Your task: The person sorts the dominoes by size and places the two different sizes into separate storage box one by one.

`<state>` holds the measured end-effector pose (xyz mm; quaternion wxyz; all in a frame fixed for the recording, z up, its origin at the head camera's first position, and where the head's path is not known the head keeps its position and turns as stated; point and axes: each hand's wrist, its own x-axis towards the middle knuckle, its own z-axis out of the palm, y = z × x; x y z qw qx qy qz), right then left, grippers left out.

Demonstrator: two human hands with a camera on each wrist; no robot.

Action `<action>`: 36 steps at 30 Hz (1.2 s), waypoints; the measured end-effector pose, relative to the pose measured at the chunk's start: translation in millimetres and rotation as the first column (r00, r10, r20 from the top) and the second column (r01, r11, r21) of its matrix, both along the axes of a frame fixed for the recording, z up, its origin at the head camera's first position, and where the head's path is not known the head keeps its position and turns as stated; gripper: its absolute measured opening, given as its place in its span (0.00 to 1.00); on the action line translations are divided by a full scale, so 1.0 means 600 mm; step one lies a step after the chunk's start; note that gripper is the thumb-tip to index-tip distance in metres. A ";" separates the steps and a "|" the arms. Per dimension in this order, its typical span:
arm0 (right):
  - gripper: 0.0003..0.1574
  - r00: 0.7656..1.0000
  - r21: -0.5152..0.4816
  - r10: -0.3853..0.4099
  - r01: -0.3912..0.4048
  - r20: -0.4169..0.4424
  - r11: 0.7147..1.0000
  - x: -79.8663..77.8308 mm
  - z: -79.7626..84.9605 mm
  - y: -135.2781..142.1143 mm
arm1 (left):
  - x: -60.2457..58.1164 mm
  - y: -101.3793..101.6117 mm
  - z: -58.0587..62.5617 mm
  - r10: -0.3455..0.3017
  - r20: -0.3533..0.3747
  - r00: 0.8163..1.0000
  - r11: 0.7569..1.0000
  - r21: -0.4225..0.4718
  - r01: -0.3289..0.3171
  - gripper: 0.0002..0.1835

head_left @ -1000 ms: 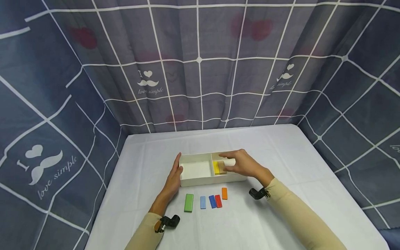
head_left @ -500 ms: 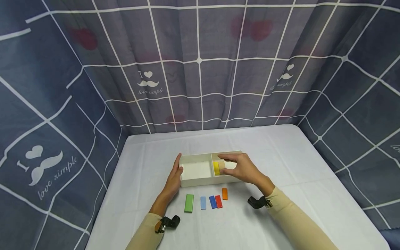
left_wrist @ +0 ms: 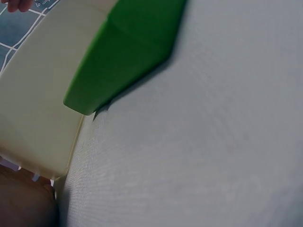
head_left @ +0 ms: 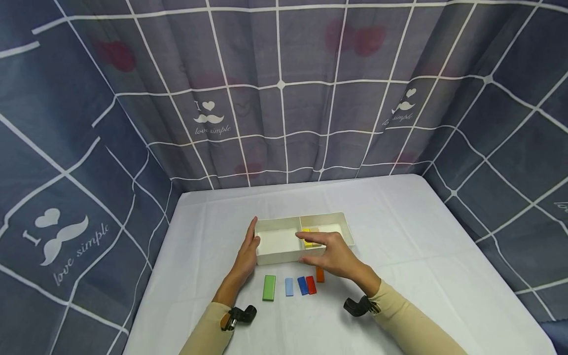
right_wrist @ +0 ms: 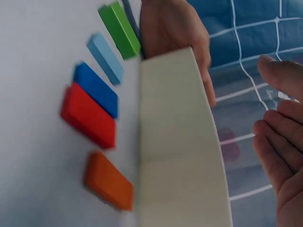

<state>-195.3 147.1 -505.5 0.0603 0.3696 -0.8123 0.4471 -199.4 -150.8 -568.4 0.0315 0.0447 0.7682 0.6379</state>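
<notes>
My left hand (head_left: 244, 254) rests along the left end of a white two-compartment box (head_left: 277, 257), its fingers straight and its thumb at the rim. My right hand (head_left: 335, 254) is over the box's front wall, fingers and thumb spread apart, with nothing between them. Behind its fingers, in the right compartment, a yellow block (head_left: 307, 244) and a tan block (head_left: 315, 244) stand side by side against the divider, partly hidden. In front of the box lie a green block (head_left: 268, 288), a light blue block (head_left: 289, 287), a dark blue block (head_left: 303, 286), a red block (head_left: 311, 285) and an orange block (head_left: 320, 275).
A white cloth (head_left: 199, 222) covers the table. Dark curtains (head_left: 248, 108) with white grid lines enclose its back and sides. A black camera (head_left: 357, 306) is strapped to the right wrist and another camera (head_left: 243, 315) to the left.
My right hand has drawn away from the tan block, moving toward me and left to the box's front wall. The yellow and tan blocks stay in the right compartment. My left hand has stayed put.
</notes>
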 end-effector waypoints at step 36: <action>0.40 0.990 0.038 0.130 -0.128 -0.057 0.991 0.063 -0.094 -0.094 | 0.001 -0.002 0.002 -0.010 0.012 1.000 1.000 0.021 0.009 0.34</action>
